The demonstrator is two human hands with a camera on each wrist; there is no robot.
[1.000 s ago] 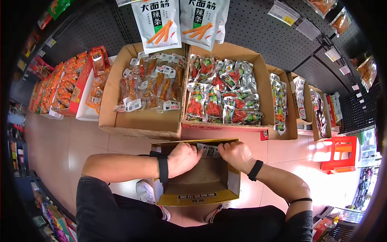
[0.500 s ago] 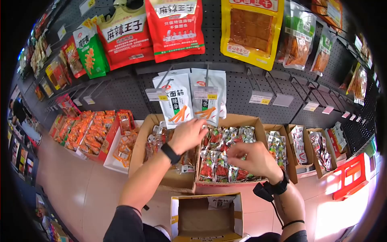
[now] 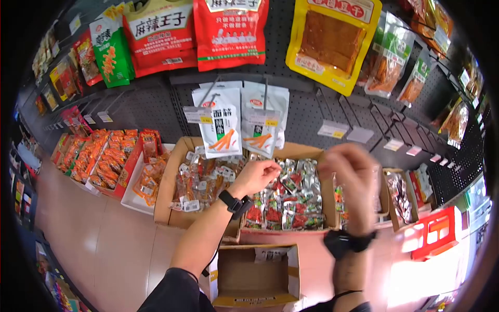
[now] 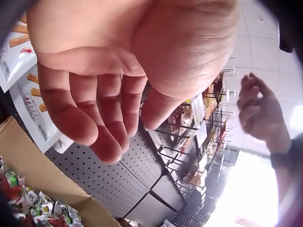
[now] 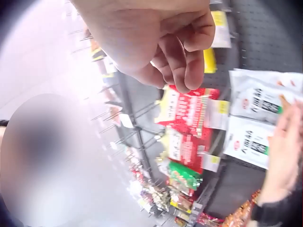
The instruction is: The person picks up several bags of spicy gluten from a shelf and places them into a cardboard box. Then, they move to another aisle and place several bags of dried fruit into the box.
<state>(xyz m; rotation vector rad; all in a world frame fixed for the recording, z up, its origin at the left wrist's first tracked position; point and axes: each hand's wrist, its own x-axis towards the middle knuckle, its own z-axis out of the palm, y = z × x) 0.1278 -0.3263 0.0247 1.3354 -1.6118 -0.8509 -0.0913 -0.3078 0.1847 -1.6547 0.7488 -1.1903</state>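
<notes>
In the head view my left hand hovers over the cardboard box of red-and-silver snack packets, just below two rows of hanging white snack bags. Its fingers hang loosely curled around nothing, as the left wrist view also shows. My right hand, blurred, is raised in front of the shelf at the right of that box. In the right wrist view its fingers are bent with nothing between them. Below stands a yellow-edged carton with a small white packet inside at its far wall.
Another box of clear snack packets stands on the left, beside orange packets. Red bags and a yellow bag hang above. Price-tag hooks jut out from the pegboard. A red stool stands at right.
Both hands have left the carton and come up to the shelf, and the view has tilted up. Over the last half second my right hand has risen and gone right.
</notes>
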